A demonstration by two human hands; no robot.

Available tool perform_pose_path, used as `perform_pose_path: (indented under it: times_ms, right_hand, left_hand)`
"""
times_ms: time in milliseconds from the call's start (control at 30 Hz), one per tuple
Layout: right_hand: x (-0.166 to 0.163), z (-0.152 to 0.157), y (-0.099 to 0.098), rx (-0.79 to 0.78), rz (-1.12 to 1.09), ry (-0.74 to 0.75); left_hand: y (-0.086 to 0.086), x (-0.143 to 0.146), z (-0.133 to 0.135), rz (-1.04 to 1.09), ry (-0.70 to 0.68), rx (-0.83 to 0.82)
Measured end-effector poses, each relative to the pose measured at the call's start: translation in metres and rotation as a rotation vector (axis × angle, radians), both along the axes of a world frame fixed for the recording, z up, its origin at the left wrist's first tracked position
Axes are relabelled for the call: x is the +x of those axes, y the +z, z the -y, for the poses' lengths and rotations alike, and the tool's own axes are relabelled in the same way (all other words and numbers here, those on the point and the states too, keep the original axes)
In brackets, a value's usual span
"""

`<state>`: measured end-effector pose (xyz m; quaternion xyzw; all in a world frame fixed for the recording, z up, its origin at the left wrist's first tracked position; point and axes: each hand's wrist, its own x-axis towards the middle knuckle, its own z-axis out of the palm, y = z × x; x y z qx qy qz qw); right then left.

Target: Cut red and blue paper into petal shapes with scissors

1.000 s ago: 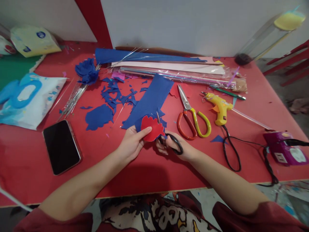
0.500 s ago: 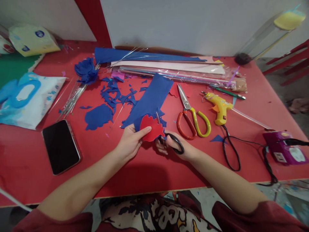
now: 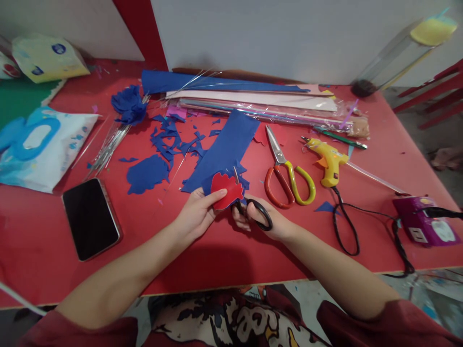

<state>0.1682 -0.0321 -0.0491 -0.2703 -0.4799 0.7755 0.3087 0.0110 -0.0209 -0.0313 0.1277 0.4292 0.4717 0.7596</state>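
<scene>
My left hand (image 3: 197,214) pinches a red paper shape (image 3: 226,189) with blue paper behind it, thumb on top, just above the red table (image 3: 202,262). My right hand (image 3: 265,222) grips small black-handled scissors (image 3: 257,213), fingers through the loops. Their blades reach up along the right edge of the red shape. A long blue paper strip (image 3: 226,147) lies right behind the hands.
Orange-and-yellow scissors (image 3: 287,176) and a yellow glue gun (image 3: 327,161) with a black cord lie to the right. A phone (image 3: 90,217) lies at the left. Blue scraps (image 3: 170,142), a blue paper flower (image 3: 128,103), wires and wrapped paper rolls (image 3: 260,103) lie behind. A purple power strip (image 3: 425,226) sits far right.
The red shape has turned slightly in my left hand and the scissors have shifted a little along its edge. Nothing else on the table has moved.
</scene>
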Motion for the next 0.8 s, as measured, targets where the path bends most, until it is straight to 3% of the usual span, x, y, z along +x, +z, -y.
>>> perform_pose_path:
  times_ms: [800]
  right_hand:
    - [-0.0026, 0.0004, 0.0049, 0.004, 0.0, -0.02]
  left_hand:
    - [0.0003, 0.0015, 0.0009, -0.017, -0.008, -0.027]
